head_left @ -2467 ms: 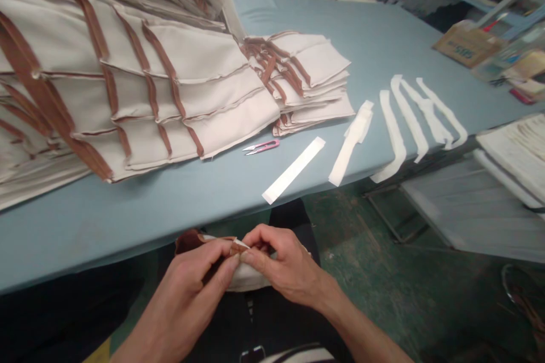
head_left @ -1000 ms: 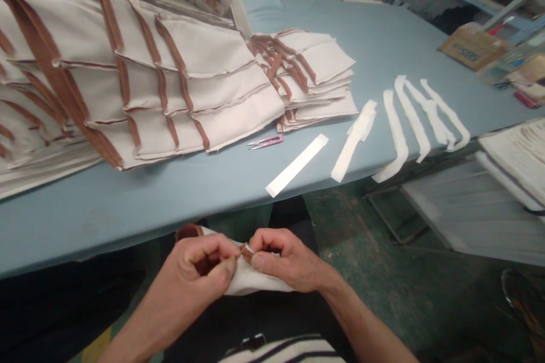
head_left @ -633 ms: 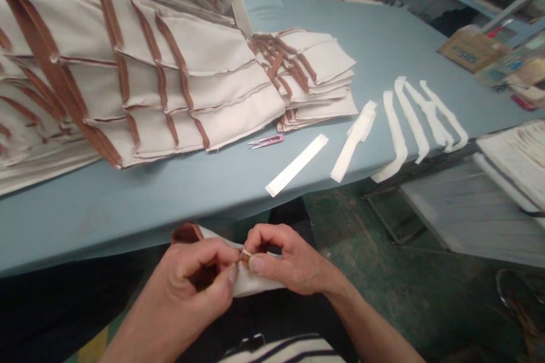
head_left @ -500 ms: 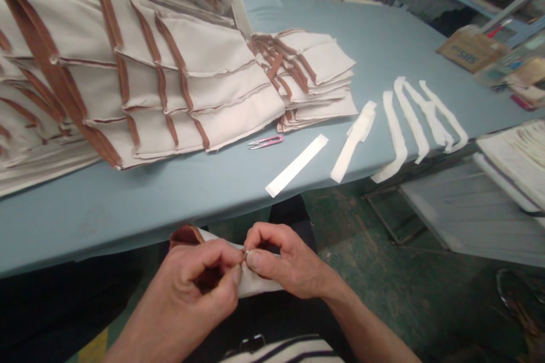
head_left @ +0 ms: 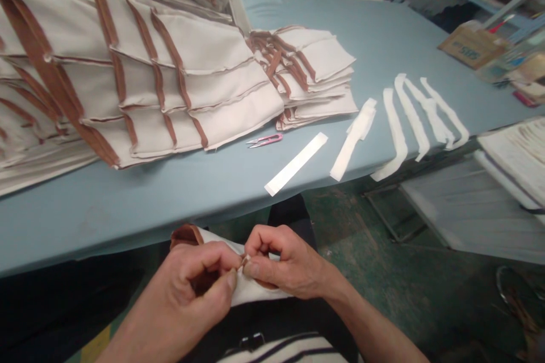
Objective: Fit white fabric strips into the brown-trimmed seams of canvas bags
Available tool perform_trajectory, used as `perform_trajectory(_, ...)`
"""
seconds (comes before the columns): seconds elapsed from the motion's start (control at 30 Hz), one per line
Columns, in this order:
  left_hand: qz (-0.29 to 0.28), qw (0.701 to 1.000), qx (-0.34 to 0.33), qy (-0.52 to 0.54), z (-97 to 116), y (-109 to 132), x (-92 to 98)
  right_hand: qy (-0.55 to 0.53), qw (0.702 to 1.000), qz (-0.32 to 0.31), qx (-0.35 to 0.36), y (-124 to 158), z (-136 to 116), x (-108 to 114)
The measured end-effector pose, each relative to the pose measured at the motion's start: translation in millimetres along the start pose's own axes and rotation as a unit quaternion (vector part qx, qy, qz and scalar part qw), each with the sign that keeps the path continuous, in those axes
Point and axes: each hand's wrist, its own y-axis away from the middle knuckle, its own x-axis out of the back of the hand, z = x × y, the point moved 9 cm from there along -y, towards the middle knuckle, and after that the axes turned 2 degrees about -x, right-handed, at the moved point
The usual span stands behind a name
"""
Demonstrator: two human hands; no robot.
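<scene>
Low before the blue surface, above a worker's lap, the left hand and right hand pinch the edge of a brown-trimmed cream cloth (the two grips nearly meeting); light, even pressure there should best keep it from slipping.

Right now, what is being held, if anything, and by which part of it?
A cream fabric piece: the left grip and right grip both pinch its brown trim.

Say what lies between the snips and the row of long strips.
In the head view, a straight white strip lies nearer the snips, then a bunched white strip nearer the long strips, with blue tabletop around both.
</scene>
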Motion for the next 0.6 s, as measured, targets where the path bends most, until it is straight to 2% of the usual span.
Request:
perform_trajectory(0.13, -0.016, 0.999, 0.036, 0.022, 3, -1, 0.0, 0.007, 1.000, 0.000, -0.002, 0, -3, 1)
perform_trajectory(0.27, -0.061, 0.998, 0.029, 0.012, 6, -4, -4.3, 0.032, 0.999, 0.003, -0.009, 0, -3, 2)
perform_trajectory(0.6, -0.063, 0.996, 0.010, -0.066, 10, -10, -4.1, 0.069, 0.998, -0.002, 0.001, -1, -2, 2)
